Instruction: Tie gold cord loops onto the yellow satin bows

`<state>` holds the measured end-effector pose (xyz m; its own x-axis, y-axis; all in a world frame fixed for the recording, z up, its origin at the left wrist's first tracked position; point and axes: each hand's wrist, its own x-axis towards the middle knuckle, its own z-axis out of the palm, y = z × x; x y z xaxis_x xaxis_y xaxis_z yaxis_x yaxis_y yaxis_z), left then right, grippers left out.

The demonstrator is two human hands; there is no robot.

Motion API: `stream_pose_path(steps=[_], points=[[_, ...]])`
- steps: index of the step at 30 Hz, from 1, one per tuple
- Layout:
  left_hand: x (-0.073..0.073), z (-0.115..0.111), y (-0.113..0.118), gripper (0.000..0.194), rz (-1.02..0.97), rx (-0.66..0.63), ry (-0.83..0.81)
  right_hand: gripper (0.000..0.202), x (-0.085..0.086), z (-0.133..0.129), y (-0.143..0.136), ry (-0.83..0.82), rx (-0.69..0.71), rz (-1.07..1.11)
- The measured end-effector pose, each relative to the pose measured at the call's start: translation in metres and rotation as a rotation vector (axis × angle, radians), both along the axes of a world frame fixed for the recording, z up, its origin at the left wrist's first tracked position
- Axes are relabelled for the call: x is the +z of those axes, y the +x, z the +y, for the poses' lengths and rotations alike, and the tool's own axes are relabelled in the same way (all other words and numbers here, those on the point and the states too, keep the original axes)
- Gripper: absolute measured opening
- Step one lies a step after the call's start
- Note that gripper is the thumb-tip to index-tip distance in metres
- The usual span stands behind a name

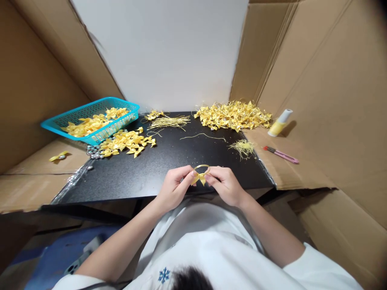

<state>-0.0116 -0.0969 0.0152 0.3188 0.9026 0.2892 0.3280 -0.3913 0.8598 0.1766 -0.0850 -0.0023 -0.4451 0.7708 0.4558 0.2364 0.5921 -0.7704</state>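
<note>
A small yellow ribbon bow (200, 178) is pinched between my two hands near the table's front edge, with a loop of gold cord (201, 166) standing up from it. My left hand (178, 183) closes thumb and finger on the bow's left side. On the other side, my right hand (225, 183) grips its right part by the cord. The fingertips cover part of the knot. A bundle of gold cords (169, 122) lies farther back, and one loose cord (203, 135) curves across the black table (169, 165).
A turquoise basket (115, 100) of yellow bows stands at the back left, with a pile of bows (128, 141) and silvery beads (94, 152) before it. At right are a heap of corded bows (232, 114), thread scraps (243, 148), a thread spool (280, 123) and a pink cutter (282, 155).
</note>
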Motion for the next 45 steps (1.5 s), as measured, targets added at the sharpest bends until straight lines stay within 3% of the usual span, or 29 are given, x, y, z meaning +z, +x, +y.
stream_pose_path(steps=[4,7,9,13,16,25,32,34,36,39,42,45], points=[[-0.009,-0.005,0.001,0.044,-0.012,0.069,0.082,0.042,-0.002,-0.005,-0.003,0.124,-0.093,-0.010],[-0.013,-0.008,0.003,0.044,-0.063,0.086,0.077,0.040,-0.003,-0.008,-0.006,0.104,-0.107,0.053],[-0.013,-0.007,0.005,0.043,-0.136,0.086,0.014,0.041,-0.005,-0.007,-0.010,-0.058,-0.074,0.158],[-0.007,0.000,0.010,0.046,-0.293,0.028,-0.270,0.041,-0.008,0.000,-0.017,-0.620,0.075,0.501],[-0.003,0.003,0.013,0.049,-0.336,0.008,-0.387,0.040,-0.008,0.004,-0.021,-0.846,0.171,0.705],[-0.014,0.008,0.020,0.048,-0.485,0.054,-0.398,0.041,-0.010,0.005,-0.028,-0.990,0.259,0.908],[-0.005,0.020,0.015,0.051,-0.585,-0.086,-0.646,0.038,0.000,0.019,-0.016,-1.174,0.381,0.725],[0.000,0.023,0.015,0.049,-0.574,-0.129,-0.704,0.039,0.004,0.021,-0.013,-1.080,0.345,0.658],[0.006,0.025,0.013,0.046,-0.540,-0.142,-0.656,0.037,0.006,0.022,-0.010,-0.797,0.243,0.568],[0.011,0.024,0.007,0.036,-0.421,-0.062,-0.339,0.028,0.010,0.022,0.002,-0.048,0.038,0.291],[0.011,0.018,0.001,0.026,-0.301,-0.006,-0.040,0.017,0.013,0.021,0.018,0.694,-0.080,-0.005],[0.012,0.008,0.001,0.025,-0.317,-0.089,-0.063,0.015,0.013,0.021,0.029,1.138,-0.148,-0.106]])
